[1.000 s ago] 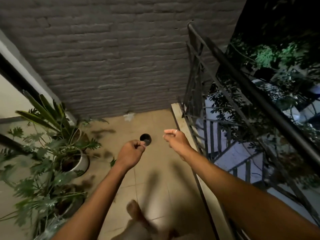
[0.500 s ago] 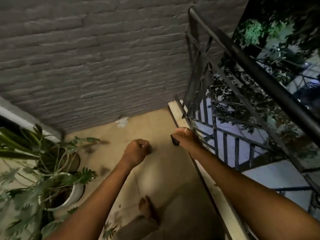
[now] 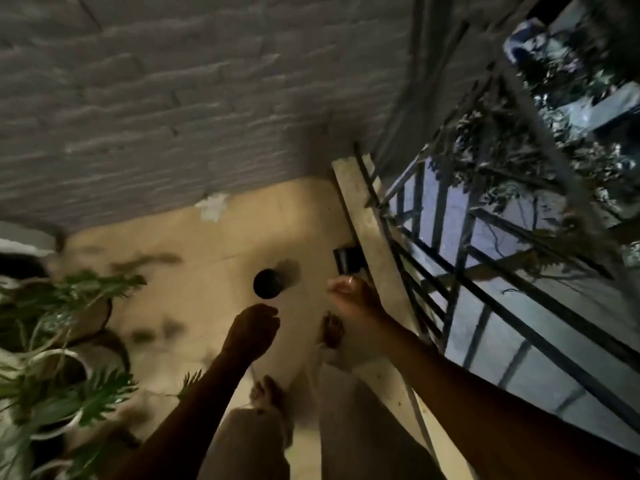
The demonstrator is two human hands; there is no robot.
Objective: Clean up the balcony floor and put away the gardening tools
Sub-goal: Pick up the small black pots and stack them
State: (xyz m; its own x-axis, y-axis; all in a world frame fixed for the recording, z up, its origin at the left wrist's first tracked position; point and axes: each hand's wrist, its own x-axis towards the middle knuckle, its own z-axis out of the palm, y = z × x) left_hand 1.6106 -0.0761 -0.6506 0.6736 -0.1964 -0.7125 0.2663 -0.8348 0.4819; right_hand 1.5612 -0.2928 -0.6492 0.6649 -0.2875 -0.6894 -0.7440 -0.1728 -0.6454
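You face a grey brick wall (image 3: 173, 98) that fills the view from 10 to 12 o'clock. A dark metal railing (image 3: 485, 289) runs from 1 to 4 o'clock, set on a pale concrete curb (image 3: 367, 230). The tan tiled floor (image 3: 207, 254) lies between wall and curb. Potted plants (image 3: 62, 306) crowd the 8 to 9 o'clock side, their green leaves spreading over the tiles. Your bare feet stand on the floor at 6 o'clock, the right foot (image 3: 332, 329) just beside the curb and the left foot (image 3: 268, 393) nearer you. Your left hand (image 3: 254, 332) is held out low at centre, fingers curled into a fist with nothing visible in it. Your right hand (image 3: 349, 294) is at its 2 o'clock with the fingers drawn in; blur prevents telling whether they pinch anything. A dark round container (image 3: 268, 284) stands on the floor just past the left hand, at its 12 o'clock, apart from both hands. A dark flat rectangular object (image 3: 348, 259) lies against the curb at 12 o'clock from the right hand. A white scrap (image 3: 213, 206) lies at the foot of the wall, at 11 o'clock from the container.
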